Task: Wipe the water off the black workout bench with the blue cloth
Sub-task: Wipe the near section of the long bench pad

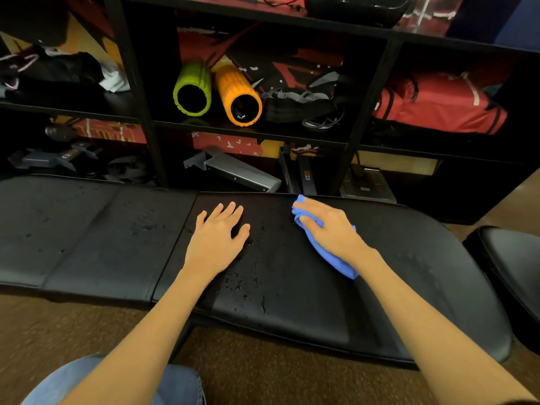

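Observation:
The black workout bench (409,287) runs across the view in two padded sections. Water drops (242,285) lie on the right section between my hands, and a small puddle (143,228) sits on the left section. My left hand (217,235) rests flat on the pad with straight fingers. My right hand (327,226) grips the bunched blue cloth (336,258) and presses it on the pad near the bench's far edge. Part of the cloth is hidden under that hand.
A black shelf unit (368,112) stands right behind the bench, holding a green foam roller (193,89), an orange foam roller (238,95), straps and a red bag (444,103). Another black pad (514,264) sits at the right. Brown carpet (58,331) lies in front.

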Demonstrator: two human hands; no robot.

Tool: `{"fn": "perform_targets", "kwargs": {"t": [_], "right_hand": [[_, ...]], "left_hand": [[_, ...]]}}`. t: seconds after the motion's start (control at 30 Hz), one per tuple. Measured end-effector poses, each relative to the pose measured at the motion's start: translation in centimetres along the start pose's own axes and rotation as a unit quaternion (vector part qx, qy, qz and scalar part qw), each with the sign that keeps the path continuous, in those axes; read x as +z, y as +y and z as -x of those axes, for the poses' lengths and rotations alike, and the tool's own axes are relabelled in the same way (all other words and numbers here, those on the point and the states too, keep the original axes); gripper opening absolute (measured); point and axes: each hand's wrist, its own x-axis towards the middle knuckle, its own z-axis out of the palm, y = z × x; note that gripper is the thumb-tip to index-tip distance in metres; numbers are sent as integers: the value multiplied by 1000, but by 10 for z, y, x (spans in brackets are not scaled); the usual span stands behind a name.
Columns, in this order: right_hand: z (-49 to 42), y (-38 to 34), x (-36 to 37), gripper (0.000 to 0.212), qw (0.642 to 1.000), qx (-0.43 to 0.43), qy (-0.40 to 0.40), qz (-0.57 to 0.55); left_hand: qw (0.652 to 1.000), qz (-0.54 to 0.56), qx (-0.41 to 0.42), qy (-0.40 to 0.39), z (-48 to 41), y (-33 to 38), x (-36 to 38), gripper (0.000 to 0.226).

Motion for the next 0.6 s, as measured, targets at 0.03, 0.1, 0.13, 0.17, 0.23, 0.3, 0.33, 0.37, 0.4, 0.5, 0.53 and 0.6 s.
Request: {"fn": "perform_targets", "kwargs": {"t": [0.03, 0.1, 0.13, 0.17, 0.23, 0.3, 0.33, 0.37, 0.4, 0.5, 0.53, 0.6], "right_hand": [[-7, 1, 1, 35, 1000, 20, 23, 5], [-26, -2, 7, 37, 997, 69, 42, 17], [-36, -4, 10, 38, 995, 95, 31, 30], [-45, -6, 13, 39, 992, 113, 9, 54], [-58, -13, 17, 41, 987, 125, -31, 91], [-59, -21, 21, 43, 987, 110, -43, 107], [-56, -23, 23, 45, 988, 89, -40, 115], [-51, -26, 23, 47, 990, 70, -36, 116], [-44, -28, 24, 50, 992, 61, -36, 103], [-17, -39, 23, 54, 995, 56, -57, 57], [-5, -43, 22, 53, 996, 38, -65, 55], [21, -46, 16, 49, 996, 0, -76, 53]], "left_hand": [[1000, -1, 0, 1, 0, 0, 0, 53], [1000, 0, -2, 2, 1, 0, 0, 53], [1000, 1, -3, 1, 1, 1, 1, 53], [1000, 2, -4, 2, 1, 2, 1, 53], [1000, 0, -5, 4, 1, 3, 1, 53], [1000, 1, -7, 5, 1, 3, 1, 52], [1000, 2, -8, 5, 0, 3, 0, 52], [1000, 2, -8, 5, 0, 3, 0, 52], [1000, 0, -8, 6, 0, 3, 0, 53], [1000, -2, -9, 9, 0, 1, 1, 52], [1000, -2, -9, 10, 0, 1, 1, 53], [1000, -3, -8, 10, -1, 0, 0, 53]]}}
